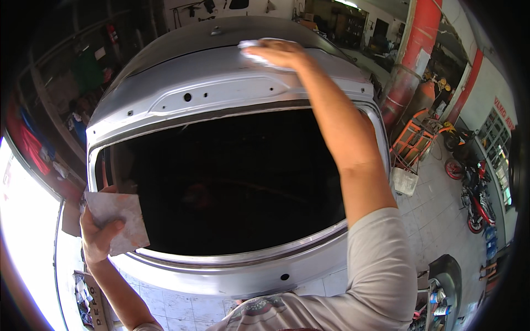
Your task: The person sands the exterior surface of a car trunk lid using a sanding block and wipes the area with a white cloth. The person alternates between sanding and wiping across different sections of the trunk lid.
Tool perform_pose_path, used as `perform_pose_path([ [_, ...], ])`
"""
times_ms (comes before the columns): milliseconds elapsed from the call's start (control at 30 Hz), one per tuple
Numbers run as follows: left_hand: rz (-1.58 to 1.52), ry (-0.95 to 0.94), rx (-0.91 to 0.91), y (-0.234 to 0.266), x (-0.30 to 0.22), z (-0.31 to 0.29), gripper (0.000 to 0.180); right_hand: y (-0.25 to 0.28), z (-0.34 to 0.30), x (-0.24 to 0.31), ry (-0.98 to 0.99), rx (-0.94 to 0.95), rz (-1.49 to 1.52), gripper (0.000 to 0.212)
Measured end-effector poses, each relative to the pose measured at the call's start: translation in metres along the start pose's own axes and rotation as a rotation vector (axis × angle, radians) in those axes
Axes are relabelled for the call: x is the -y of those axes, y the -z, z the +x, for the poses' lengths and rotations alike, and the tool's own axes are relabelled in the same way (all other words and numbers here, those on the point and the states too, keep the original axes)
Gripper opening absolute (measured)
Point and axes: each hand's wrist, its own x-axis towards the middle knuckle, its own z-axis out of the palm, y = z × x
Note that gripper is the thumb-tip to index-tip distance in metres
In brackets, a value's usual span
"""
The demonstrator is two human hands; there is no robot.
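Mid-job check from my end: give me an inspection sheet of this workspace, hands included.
Surface: grey tailgate with small holes, framing a dark rear window.
Job's things: pale cloth-like wad; flat, smeared square sheet.
Clutter: brown carton, lower left; blue bottles, right.
Hands: right hand holds the wad at the tailgate's upper part; left hand grips the sheet, thumb in front.
Cables: nothing seen near either hand.
Surroundings: red pillar, orange trolley, motorcycle.

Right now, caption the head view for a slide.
Right hand holding a pale cloth on a grey car, left hand holding a flat stained board.
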Motion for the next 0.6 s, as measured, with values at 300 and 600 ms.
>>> perform_pose_path([
  [300, 0.007, 0.092, -0.130, -0.043, 0.020, -0.052, 0.076, 0.034, -0.090, -0.238, -0.361, -0.220, 0.192, 0.095],
  [600, -0.182, 0.163, -0.261, -0.004, 0.068, -0.085, 0.079, 0.016, -0.050, -0.104, -0.066, -0.202, 0.108, 0.090],
])
